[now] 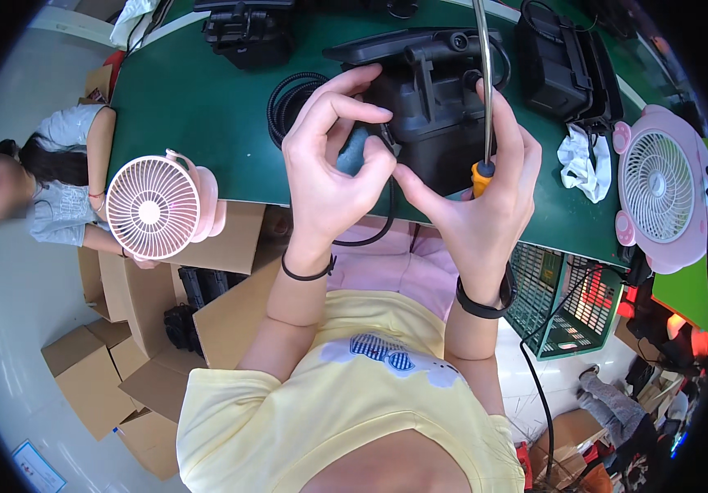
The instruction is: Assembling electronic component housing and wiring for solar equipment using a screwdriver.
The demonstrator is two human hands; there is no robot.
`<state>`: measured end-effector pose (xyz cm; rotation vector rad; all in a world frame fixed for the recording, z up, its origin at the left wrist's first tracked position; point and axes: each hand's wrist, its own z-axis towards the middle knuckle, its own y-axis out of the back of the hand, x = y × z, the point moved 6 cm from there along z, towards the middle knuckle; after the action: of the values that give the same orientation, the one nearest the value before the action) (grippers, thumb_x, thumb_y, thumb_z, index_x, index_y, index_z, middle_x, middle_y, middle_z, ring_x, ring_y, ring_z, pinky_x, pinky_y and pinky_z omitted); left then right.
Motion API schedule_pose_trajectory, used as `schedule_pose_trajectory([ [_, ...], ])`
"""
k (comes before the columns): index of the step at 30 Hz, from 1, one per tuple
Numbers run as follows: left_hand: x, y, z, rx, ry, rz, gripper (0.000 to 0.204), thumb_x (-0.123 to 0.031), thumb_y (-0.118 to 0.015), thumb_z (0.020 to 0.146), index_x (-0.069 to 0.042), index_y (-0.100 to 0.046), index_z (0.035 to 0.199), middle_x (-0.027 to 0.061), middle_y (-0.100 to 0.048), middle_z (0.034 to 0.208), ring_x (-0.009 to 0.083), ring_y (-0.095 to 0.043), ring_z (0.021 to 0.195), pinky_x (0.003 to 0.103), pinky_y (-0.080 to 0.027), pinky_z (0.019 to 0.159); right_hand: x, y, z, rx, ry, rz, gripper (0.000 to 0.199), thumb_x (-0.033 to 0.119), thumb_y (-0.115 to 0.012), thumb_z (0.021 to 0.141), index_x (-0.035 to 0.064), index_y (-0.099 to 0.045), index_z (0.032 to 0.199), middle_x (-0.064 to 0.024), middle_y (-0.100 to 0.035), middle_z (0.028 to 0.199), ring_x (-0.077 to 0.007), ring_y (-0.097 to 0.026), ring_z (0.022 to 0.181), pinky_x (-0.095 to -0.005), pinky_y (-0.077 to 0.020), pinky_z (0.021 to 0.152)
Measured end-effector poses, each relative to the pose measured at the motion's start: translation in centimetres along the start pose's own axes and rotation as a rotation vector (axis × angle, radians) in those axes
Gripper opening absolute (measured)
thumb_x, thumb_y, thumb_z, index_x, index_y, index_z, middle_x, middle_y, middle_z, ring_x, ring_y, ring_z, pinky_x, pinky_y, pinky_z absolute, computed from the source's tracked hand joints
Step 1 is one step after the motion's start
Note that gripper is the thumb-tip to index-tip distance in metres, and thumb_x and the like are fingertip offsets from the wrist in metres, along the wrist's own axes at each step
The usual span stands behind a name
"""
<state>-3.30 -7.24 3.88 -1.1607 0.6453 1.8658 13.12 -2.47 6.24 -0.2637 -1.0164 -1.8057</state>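
Note:
On the green table [206, 107] in front of me stands a black plastic device [440, 111] with a raised bracket and a flat panel at its far side. My left hand [333, 156] curls at its left side, thumb and fingertips closed around an edge or small part that is mostly hidden. My right hand [485, 189] is on the right, its thumb against the device's near side. A screwdriver [486, 90] rests in that hand, its orange handle against the palm and its long metal shaft pointing up. A coiled black cable [288, 103] lies left of the device.
Other black devices [247, 33] [555, 70] stand at the far left and right. A pink fan [153, 209] is left, another pink fan [662, 189] right, near a crumpled white cloth [584, 164]. Cardboard boxes [153, 320] and a green crate [563, 304] sit below; a person [58, 172] is at left.

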Motion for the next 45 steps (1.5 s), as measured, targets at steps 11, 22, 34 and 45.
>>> schedule_pose_trajectory([
  [11, 0.7, -0.3, -0.3, -0.019, -0.049, -0.040, 0.016, 0.010, -0.060, 0.072, 0.000, -0.059, 0.084, 0.0190, -0.058, 0.131, 0.0267, -0.057, 0.121, 0.036, -0.050, 0.100, -0.2, -0.5, -0.4, -0.004, -0.067, -0.024, 0.091, 0.025, -0.094, 0.051, 0.0309, -0.059, 0.135, -0.0169, -0.054, 0.120, -0.0177, -0.056, 0.063, -0.0313, -0.0538, 0.059],
  [22, 0.1, 0.9, -2.1, -0.157, -0.069, 0.195, 0.022, 0.007, -0.072, 0.078, 0.001, -0.064, 0.098, 0.0137, -0.066, 0.109, 0.0188, -0.067, 0.097, 0.031, -0.057, 0.085, 0.3, -0.5, 0.0, 0.053, -0.050, -0.063, 0.091, 0.024, -0.095, 0.056, 0.0184, -0.057, 0.137, -0.0148, -0.057, 0.118, -0.0266, -0.063, 0.099, -0.0333, -0.0575, 0.072],
  [34, -3.2, 1.8, -1.9, -0.107, 0.022, 0.711, 0.008, -0.004, -0.075, 0.083, -0.002, -0.072, 0.090, 0.0091, -0.073, 0.082, 0.0181, -0.072, 0.071, 0.027, -0.056, 0.065, 1.4, -1.0, -0.2, 0.037, -0.032, -0.093, 0.092, 0.024, -0.094, 0.054, 0.0369, -0.058, 0.138, -0.0179, -0.050, 0.123, -0.0147, -0.051, 0.055, -0.0305, -0.0539, 0.054],
  [45, -3.1, 2.9, -1.4, -0.071, 0.158, 0.575, 0.006, -0.004, -0.073, 0.082, 0.001, -0.070, 0.085, 0.0107, -0.072, 0.079, 0.0185, -0.073, 0.069, 0.027, -0.056, 0.062, 2.9, -1.3, -0.8, 0.129, -0.012, -0.175, 0.092, 0.030, -0.096, 0.057, 0.0275, -0.055, 0.140, -0.0199, -0.048, 0.124, -0.0171, -0.055, 0.065, -0.0300, -0.0534, 0.059],
])
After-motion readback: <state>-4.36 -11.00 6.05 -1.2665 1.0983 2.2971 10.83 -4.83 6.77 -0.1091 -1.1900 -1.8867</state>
